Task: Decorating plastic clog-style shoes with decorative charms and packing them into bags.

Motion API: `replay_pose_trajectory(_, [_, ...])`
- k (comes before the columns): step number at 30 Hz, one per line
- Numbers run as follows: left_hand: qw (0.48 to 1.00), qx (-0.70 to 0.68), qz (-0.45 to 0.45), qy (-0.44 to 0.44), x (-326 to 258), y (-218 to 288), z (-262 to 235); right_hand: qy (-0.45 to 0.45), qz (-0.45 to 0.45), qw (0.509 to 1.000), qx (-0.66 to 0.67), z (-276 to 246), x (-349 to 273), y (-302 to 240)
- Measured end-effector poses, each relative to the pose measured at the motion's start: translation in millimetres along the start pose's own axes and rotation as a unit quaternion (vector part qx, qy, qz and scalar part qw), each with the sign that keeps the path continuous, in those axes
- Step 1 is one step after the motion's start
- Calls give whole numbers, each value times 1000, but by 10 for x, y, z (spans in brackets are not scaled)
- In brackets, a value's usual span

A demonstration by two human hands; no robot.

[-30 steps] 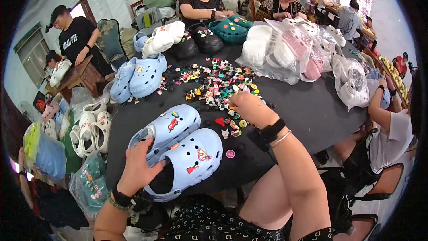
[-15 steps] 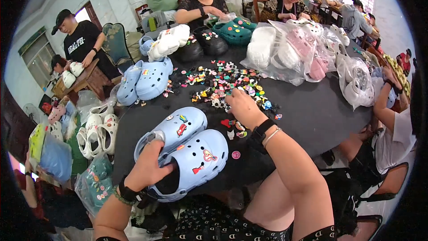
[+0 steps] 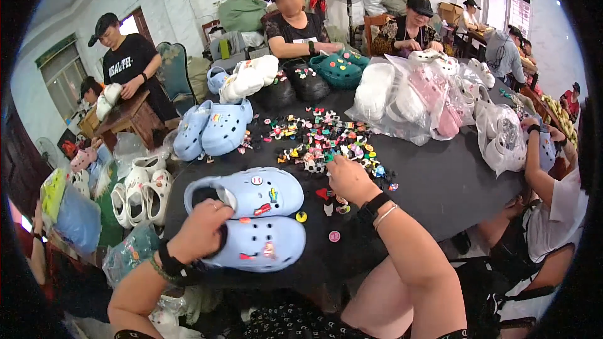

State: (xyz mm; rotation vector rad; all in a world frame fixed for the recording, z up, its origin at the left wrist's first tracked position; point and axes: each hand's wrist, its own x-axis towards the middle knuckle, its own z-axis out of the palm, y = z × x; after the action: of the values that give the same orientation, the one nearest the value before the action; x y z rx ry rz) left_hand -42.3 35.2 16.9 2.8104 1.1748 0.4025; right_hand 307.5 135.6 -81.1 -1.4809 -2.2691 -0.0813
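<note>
Black desk (image 3: 446, 198), pale blue clogs (image 3: 270, 191), a bright pile of charms (image 3: 314, 141)

The desk spreads wide, its dark top running back to a person (image 3: 298, 41) in black seated on the far side. Toward its far right sits a heap of bagged clogs (image 3: 418, 97), white and pink under clear plastic. Left of the heap stand a dark green pair (image 3: 340, 70) dotted with charms and a black pair (image 3: 301, 81), then a second blue pair (image 3: 217, 129) nearer the left edge.

Mid-desk, the pile lies loose in every colour. In front of it, at the near left, the pale blue clogs rest side by side, toes pointing right. The left hand (image 3: 204, 229) is curled over their heel ends where the two meet, keeping hold of both. The right hand (image 3: 350, 179) is at the pile's near edge, fingers bent and drawn nearly together; I can't tell from here whether they have hold of a charm.

On the farther clog I make out a red car charm (image 3: 262, 209) and a round baseball charm (image 3: 257, 181). A pink disc (image 3: 335, 236) lies apart to the right, and a yellow round charm (image 3: 301, 216) sits just beside the toes
</note>
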Motion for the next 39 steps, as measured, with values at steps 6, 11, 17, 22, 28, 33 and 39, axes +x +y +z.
replay_pose_trajectory(6, [994, -85, -58, 41, -239, -460, 197, -12, 14, 1000, -1, -8, 38, -44])
replay_pose_trajectory(11, [987, -116, -105, 24, -262, -424, 135, -7, -28, 999, -26, -88, -44, -71])
replay_pose_trajectory(17, [843, -466, -247, 106, -136, -403, 73, -55, 8, 997, -58, -9, -13, -85])
replay_pose_trajectory(22, [917, -279, -259, 118, 193, -215, -3, 8, -27, 999, -23, -54, -54, -72])
replay_pose_trajectory(28, [931, -162, -327, 28, 534, -436, -3, 15, -39, 999, -29, -37, -64, -67])
replay_pose_trajectory(33, [893, -205, -396, -55, 683, -633, 111, -18, -30, 999, -24, -173, -45, -148])
replay_pose_trajectory(39, [875, -266, -400, -53, 694, -633, 188, 1, -21, 1000, 22, -129, -37, -123])
